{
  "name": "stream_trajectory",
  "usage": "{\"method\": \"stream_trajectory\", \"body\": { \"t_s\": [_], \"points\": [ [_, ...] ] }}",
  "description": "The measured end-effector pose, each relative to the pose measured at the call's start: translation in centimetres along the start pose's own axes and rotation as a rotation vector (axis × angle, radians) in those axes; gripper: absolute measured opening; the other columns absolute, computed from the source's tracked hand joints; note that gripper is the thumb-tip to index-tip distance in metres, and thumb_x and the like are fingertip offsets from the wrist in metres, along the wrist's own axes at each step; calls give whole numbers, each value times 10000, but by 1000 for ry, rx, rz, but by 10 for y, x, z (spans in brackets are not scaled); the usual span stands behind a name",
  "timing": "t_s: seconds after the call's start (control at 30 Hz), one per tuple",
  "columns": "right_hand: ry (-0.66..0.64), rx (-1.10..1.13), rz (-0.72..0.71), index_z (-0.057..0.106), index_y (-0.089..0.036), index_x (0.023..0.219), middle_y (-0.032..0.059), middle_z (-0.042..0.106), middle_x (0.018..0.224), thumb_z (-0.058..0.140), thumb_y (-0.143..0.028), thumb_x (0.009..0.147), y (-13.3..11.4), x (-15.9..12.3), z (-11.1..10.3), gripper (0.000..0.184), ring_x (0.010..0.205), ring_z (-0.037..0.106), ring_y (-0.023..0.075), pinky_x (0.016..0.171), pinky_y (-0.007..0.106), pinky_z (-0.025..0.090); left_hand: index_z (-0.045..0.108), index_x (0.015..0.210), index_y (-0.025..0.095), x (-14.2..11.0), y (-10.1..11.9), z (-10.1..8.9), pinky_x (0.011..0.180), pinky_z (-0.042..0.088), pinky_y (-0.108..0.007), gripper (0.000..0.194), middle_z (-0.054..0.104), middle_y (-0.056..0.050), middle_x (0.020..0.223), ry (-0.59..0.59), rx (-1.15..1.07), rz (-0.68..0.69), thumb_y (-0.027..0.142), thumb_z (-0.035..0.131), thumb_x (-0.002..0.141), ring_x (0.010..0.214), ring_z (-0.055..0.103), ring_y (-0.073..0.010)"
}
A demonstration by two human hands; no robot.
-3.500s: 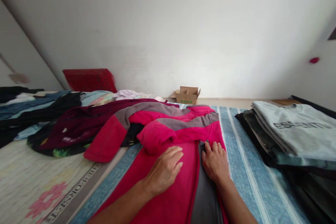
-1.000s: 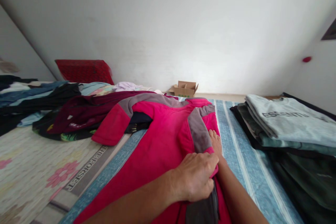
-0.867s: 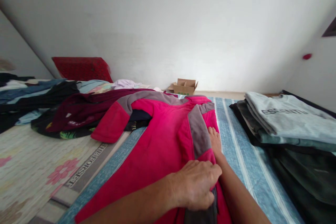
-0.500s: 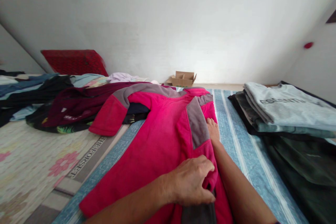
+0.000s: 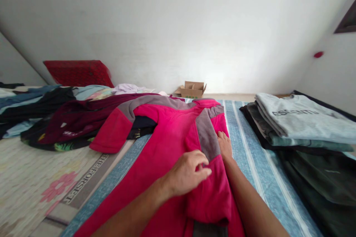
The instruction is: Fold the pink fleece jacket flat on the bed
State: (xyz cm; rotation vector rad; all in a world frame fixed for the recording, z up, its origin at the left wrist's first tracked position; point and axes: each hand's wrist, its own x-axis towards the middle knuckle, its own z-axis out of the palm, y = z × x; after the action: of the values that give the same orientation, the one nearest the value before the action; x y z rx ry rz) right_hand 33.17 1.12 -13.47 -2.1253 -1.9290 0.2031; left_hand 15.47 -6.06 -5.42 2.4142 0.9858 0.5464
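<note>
A pink fleece jacket [image 5: 172,133] with grey panels lies spread on a blue striped bed cover [image 5: 250,148]. One sleeve [image 5: 208,177] is folded down over the jacket's right side. My left hand [image 5: 187,172] rests on that sleeve near the grey panel, fingers curled and lightly pinching the fabric. My right hand [image 5: 224,144] lies flat along the jacket's right edge, partly under the folded sleeve, fingers stretched forward. The other sleeve [image 5: 112,133] sticks out to the left.
A stack of folded clothes, topped by a pale grey sweatshirt [image 5: 300,118], sits at the right. Loose dark and maroon garments [image 5: 69,126] pile up at the left. A red cushion [image 5: 79,73] and a small cardboard box [image 5: 191,89] stand by the wall.
The right sleeve has been folded down over the jacket body. My left hand has let go of the cuff and moved up onto the sleeve; my right hand has stayed flat at the edge.
</note>
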Motion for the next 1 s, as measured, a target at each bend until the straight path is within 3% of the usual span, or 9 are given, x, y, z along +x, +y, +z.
{"method": "stream_trajectory", "body": {
  "t_s": [0.07, 0.13, 0.27, 0.47, 0.67, 0.83, 0.9, 1.0],
  "points": [
    [0, 14, 4, 477, -263, 1313, 87, 481, 1233, 365, -336, 929, 0, 1, 1, 407, 1184, 380, 237, 960, 333, 283, 623, 788, 167, 22, -23, -4, 772, 465, -265, 121, 628, -34, 828, 142, 121, -109, 183, 505, 808, 803, 594, -156],
    [0, 24, 4, 489, -255, 1307, 95, 481, 1244, 367, -326, 927, 0, 2, 2, 406, 1187, 384, 241, 963, 334, 284, 627, 914, 167, 45, -45, -2, 889, 447, -314, 168, 637, -67, 1000, 220, 236, -152, 177, 489, 818, 984, 583, -191],
    [7, 41, -8, 500, -244, 1306, 101, 483, 1265, 350, -273, 928, 2, 3, 7, 408, 1228, 363, 243, 990, 336, 271, 545, 1161, 109, 78, -68, 17, 1054, 327, -352, 322, 499, -143, 1319, 213, 356, -145, 202, 462, 864, 1261, 418, -220],
    [38, 82, 5, 501, -202, 1320, 127, 430, 1359, 378, -217, 892, 6, 6, 20, 445, 1307, 303, 296, 1028, 389, 252, 430, 1323, 121, 85, -74, 50, 1100, 239, -429, 431, 382, -114, 1439, 124, 369, -191, 303, 374, 937, 1353, 281, -228],
    [78, 170, -35, 563, -172, 1258, 123, 494, 1313, 398, -216, 840, 16, 8, 24, 451, 1255, 397, 267, 1035, 364, 286, 418, 1346, 153, 85, -82, 64, 1095, 231, -454, 457, 376, -91, 1447, 171, 370, -169, 368, 309, 958, 1361, 263, -234],
    [57, 424, -110, 696, -203, 991, 72, 665, 1014, 379, -315, 825, 19, 11, 6, 374, 940, 597, 226, 815, 298, 447, 417, 1347, 162, 85, -83, 69, 1095, 234, -469, 464, 375, -84, 1449, 196, 343, -161, 386, 314, 954, 1364, 251, -237],
    [61, 559, -66, 706, -199, 826, 51, 677, 810, 400, -366, 805, 19, 17, -4, 350, 774, 607, 212, 694, 283, 448, 420, 1344, 159, 84, -82, 70, 1094, 236, -472, 463, 374, -86, 1449, 195, 327, -165, 381, 333, 947, 1364, 250, -243],
    [115, 558, 36, 635, -183, 614, 27, 594, 585, 448, -402, 768, 19, 39, -17, 327, 591, 547, 172, 561, 259, 383, 426, 1341, 151, 83, -80, 71, 1097, 223, -485, 478, 370, -95, 1450, 211, 305, -162, 388, 362, 931, 1365, 244, -260]
  ]
}}
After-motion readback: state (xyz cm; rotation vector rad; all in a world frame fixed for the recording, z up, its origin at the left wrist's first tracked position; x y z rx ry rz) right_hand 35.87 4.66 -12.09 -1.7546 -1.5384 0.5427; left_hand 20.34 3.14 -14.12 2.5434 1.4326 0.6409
